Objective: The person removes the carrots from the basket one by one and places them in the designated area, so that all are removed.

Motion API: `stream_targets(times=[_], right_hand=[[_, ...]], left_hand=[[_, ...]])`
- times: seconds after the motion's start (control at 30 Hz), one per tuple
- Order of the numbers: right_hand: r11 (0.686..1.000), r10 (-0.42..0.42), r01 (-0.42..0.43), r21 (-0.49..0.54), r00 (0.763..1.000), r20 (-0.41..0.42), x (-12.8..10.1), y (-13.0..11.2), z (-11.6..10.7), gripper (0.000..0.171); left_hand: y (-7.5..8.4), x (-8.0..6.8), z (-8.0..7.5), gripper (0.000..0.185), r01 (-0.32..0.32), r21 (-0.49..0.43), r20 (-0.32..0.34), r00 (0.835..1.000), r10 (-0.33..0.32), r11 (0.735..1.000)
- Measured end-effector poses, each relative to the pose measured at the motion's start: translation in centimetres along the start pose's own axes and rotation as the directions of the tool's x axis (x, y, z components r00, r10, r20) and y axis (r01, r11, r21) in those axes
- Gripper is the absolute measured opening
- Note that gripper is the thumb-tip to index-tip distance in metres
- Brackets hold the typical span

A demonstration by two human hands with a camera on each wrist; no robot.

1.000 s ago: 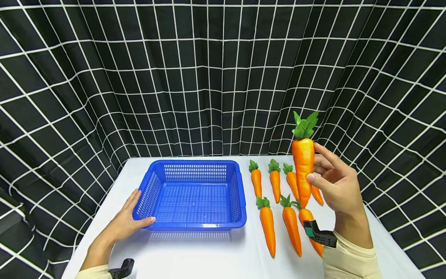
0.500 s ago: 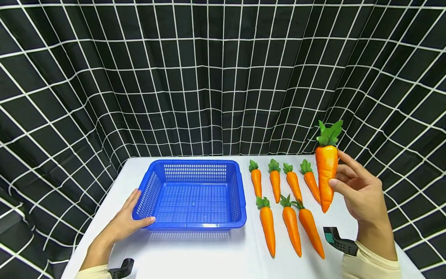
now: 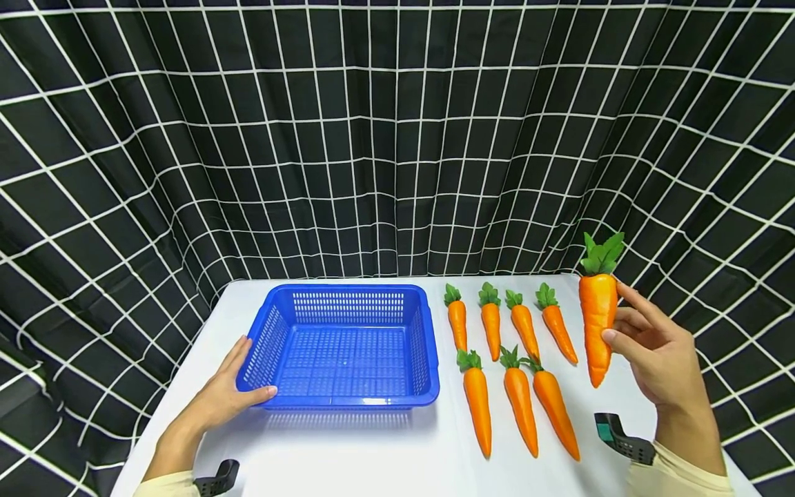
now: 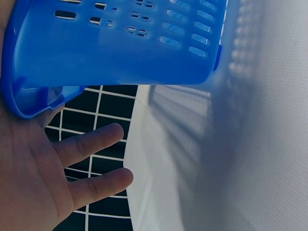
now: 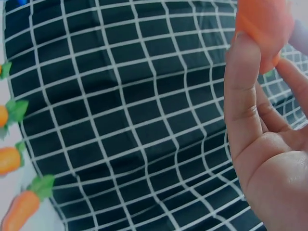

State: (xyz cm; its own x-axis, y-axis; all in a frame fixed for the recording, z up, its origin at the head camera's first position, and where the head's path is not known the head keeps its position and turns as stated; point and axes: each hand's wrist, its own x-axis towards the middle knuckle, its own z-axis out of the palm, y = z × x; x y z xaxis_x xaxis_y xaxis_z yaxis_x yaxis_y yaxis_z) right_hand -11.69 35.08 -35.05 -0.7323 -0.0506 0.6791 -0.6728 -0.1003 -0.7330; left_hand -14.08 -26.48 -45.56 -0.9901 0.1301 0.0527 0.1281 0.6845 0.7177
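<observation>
At the right of the head view, my right hand (image 3: 667,355) pinches a carrot (image 3: 597,314) between thumb and fingers. It is held upright, leaves on top, to the right of the other carrots. The right wrist view shows the thumb pressed on the orange body (image 5: 262,29). On the left, my left hand (image 3: 214,404) rests at the near-left corner of a blue plastic basket (image 3: 348,402), its thumb on the front rim. Two straight fingers (image 4: 91,147) stretch out below the basket wall (image 4: 120,57) in the left wrist view. Nothing lies in the basket.
Several carrots lie on the white table (image 3: 348,455) right of the basket: a back row, with one carrot (image 3: 491,324) near its middle, and a front row of three, including a carrot (image 3: 519,411). Black cloth (image 3: 385,159) with white grid lines surrounds the table.
My right hand has moved right and then lower with the carrot, uncovering the carrots behind it. The left hand and the basket have stayed put.
</observation>
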Motion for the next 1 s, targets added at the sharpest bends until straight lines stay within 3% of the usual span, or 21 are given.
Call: stream_targets(times=[0.33,0.57,0.83,1.0], right_hand=[[0.993,0.107,-0.106,-0.054,0.994,0.012,-1.9,1.9,-3.0,0.063],[0.972,0.232,-0.233,-0.017,0.971,-0.056,-3.4,3.4,-4.4,0.060],[0.922,0.386,-0.388,0.005,0.917,-0.097,-4.6,4.8,-5.5,0.062],[0.872,0.488,-0.490,-0.001,0.868,-0.090,-5.7,6.1,-6.6,0.063]], left_hand=[[-0.1,-0.1,0.2,0.110,-0.003,-0.005,-0.001,1.000,0.003,1.000],[0.0,-0.1,0.1,0.110,-0.003,-0.004,0.000,1.000,0.003,1.000],[0.0,-0.1,0.1,0.110,0.002,-0.001,-0.005,1.000,-0.002,1.000],[0.0,-0.1,0.1,0.110,0.006,0.000,-0.005,1.000,-0.006,1.000]])
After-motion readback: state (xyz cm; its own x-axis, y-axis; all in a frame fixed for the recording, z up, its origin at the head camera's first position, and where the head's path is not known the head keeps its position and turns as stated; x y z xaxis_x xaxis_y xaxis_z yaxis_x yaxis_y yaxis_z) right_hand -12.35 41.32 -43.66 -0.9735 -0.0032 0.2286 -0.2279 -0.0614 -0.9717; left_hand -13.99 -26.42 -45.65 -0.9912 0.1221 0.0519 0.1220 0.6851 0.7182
